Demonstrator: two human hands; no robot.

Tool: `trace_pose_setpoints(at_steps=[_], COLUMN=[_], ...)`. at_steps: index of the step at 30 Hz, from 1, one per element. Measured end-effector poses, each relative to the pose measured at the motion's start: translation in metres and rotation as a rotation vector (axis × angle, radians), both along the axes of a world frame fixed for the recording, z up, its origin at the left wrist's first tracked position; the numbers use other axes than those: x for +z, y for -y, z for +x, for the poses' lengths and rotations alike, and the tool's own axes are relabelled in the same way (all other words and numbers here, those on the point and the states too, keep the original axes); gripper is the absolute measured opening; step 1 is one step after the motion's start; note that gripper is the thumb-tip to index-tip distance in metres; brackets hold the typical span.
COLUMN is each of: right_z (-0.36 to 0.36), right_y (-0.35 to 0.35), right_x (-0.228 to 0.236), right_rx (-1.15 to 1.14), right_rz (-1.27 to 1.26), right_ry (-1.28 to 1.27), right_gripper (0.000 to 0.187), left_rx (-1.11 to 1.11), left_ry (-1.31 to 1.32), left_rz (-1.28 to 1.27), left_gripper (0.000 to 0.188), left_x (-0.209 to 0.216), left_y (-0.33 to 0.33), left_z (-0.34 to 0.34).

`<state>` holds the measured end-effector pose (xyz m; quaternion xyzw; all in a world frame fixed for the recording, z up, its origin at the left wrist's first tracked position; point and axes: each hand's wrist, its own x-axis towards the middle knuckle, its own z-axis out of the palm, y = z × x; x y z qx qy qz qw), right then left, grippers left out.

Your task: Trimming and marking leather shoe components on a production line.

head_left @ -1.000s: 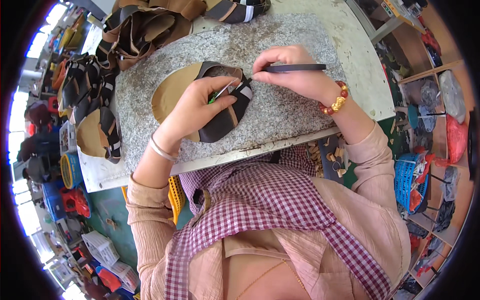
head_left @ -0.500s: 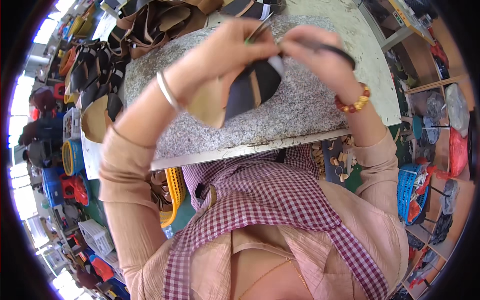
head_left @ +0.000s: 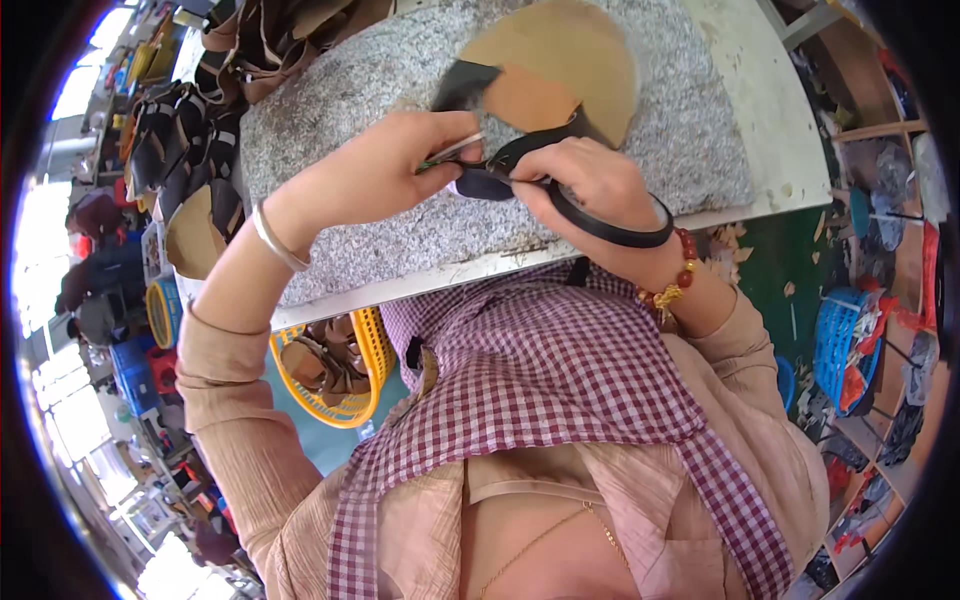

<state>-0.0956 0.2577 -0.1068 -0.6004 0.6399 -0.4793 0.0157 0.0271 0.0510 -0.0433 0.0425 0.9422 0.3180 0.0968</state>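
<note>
A shoe upper (head_left: 590, 50) in tan, black and orange-brown lies over the stone slab, its black edge running down between my hands. My left hand (head_left: 400, 165) is closed, pinching the dark edge of the upper, and a thin silver-and-green tool (head_left: 455, 150) sticks out between its fingers. The tool's exact kind is unclear. Just right of it, my right hand (head_left: 585, 180) is closed on what look like scissors (head_left: 625, 235), whose black handle loops around the back of the hand. The hand and the dark leather mostly hide the blades.
The speckled stone slab (head_left: 350, 260) rests on a pale worktable (head_left: 770, 170). More leather uppers (head_left: 185, 135) are heaped along the left side. Below the table edge stands a yellow basket (head_left: 375, 355) of brown pieces. A blue basket (head_left: 840, 345) stands at the right.
Both hands have come down toward me, the left also shifting left. The shoe upper now lies beyond the hands, turned so its tan side faces away from me.
</note>
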Motion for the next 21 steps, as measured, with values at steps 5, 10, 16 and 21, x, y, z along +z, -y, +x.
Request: trace_pose_setpoints(at_steps=[5,10,16,21], right_z=[0.014,0.013,0.012,-0.011], right_y=[-0.002,-0.001,0.003,-0.001], right_x=[-0.020,-0.019,-0.017,-0.019], right_rx=[0.014,-0.023,-0.140,-0.207], right_rz=[-0.026,0.006,0.070,0.015], right_ry=[0.107,0.107,0.084,-0.211], right_gripper=[0.016,0.015,0.014,0.011], left_rx=[0.157,0.315,0.236,0.223], left_ry=[0.053,0.133,0.083,0.011], left_rz=[0.330,0.357,0.266,0.202], left_gripper=[0.011,0.005,0.008,0.013], left_x=[-0.018,-0.016,-0.012,-0.022], left_y=[-0.002,-0.009,-0.017,-0.018], left_z=[0.004,-0.002,-0.003,0.004])
